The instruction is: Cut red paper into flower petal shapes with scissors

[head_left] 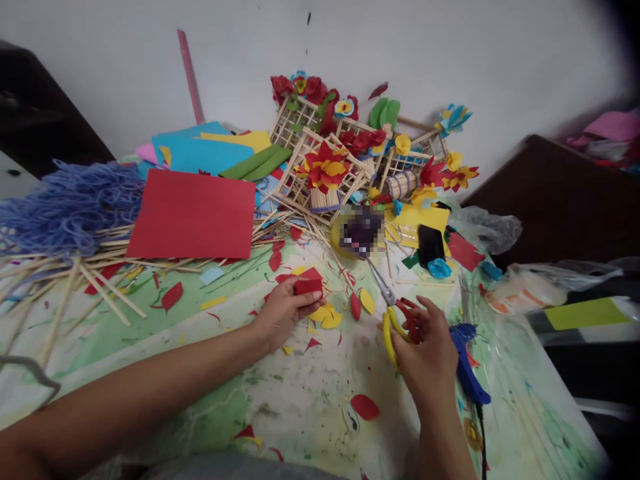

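Observation:
My left hand point(283, 312) pinches a small folded piece of red paper point(307, 283) just above the paint-stained table point(300, 400). My right hand point(427, 347) has its fingers through the yellow and red handles of a pair of scissors point(393, 308), whose blades point up and left, away from the red piece. Cut red and yellow petal shapes point(325, 316) lie between the two hands. A single red petal point(365, 406) rests nearer to me.
A big red sheet point(193, 215) lies on wooden sticks point(95, 280) at left, beside blue yarn point(70, 203). Stick frames with paper flowers point(325, 167) stand at the back by the wall. A blue glue gun point(465, 363) lies right of my right hand; a black phone point(430, 243) behind.

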Demonstrator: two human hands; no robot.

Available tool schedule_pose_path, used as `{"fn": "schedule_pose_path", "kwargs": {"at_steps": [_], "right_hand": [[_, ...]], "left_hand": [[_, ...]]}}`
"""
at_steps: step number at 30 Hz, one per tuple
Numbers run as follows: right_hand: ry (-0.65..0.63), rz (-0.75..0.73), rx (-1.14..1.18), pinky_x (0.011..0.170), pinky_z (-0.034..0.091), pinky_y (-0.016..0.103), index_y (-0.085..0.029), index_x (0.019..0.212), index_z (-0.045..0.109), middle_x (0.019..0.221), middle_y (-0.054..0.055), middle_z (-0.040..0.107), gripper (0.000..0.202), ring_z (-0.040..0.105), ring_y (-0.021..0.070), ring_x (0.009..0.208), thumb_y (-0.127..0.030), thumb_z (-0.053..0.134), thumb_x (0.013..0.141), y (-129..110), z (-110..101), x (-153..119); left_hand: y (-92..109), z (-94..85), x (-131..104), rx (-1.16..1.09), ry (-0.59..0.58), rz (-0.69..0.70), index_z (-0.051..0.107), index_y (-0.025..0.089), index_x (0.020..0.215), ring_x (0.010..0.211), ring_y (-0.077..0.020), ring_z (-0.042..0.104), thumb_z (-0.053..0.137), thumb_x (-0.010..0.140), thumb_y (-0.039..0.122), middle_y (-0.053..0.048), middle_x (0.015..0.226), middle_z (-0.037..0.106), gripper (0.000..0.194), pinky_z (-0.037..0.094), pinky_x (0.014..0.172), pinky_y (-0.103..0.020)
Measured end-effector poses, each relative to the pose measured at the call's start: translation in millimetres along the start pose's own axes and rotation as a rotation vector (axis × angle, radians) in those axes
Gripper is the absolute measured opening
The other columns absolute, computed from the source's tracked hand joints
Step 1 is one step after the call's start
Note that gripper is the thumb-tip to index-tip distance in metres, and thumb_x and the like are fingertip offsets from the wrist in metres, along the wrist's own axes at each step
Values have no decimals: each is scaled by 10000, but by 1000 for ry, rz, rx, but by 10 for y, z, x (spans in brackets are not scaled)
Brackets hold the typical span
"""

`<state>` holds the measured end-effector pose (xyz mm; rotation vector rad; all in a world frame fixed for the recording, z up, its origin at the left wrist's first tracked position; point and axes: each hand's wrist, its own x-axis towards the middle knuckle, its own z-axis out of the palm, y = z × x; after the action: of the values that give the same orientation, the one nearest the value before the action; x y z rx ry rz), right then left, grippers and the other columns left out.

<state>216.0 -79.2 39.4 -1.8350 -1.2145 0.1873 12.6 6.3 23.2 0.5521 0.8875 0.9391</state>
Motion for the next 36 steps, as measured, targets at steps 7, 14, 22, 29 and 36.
{"fn": "schedule_pose_path", "kwargs": {"at_steps": [7,14,22,29,36], "right_hand": [[-317,-174,5,619,513,265,-217,1178,561,955,54,655,455,613,163,730,-259,630,730,-89,213,-209],[-405,-294,-309,706,494,361,-179,1198,532,976,100,619,538,597,258,857,-307,645,687,-201,210,-220],[-475,-342,-342,680,493,326,-220,1096,593,930,74,622,429,602,231,823,-310,643,679,-188,209,-219],[-540,-306,-391,696,486,328,-220,1147,591,931,76,621,462,605,232,832,-321,638,699,-215,182,-212],[-545,-301,-384,698,488,312,-219,1161,595,932,72,626,481,609,224,825,-328,646,696,-190,188,-203]], "left_hand": [[12,16,40,-82,32,-55,509,158,877,734,-139,695,694,682,23,-19,746,670,301,555,621,-161],[-38,-34,5,-22,-53,-33,566,133,828,680,-130,685,739,667,106,-26,747,683,237,546,620,-184],[-39,-70,-15,-5,-69,33,604,135,816,683,-116,648,763,626,152,-11,747,682,249,533,667,-227],[-26,-56,-4,67,-50,14,587,136,793,601,-108,623,731,612,118,0,688,658,233,477,571,-201],[-31,-86,-1,119,-59,-15,551,148,896,533,-94,607,720,633,121,9,662,657,314,429,509,-180]]}}
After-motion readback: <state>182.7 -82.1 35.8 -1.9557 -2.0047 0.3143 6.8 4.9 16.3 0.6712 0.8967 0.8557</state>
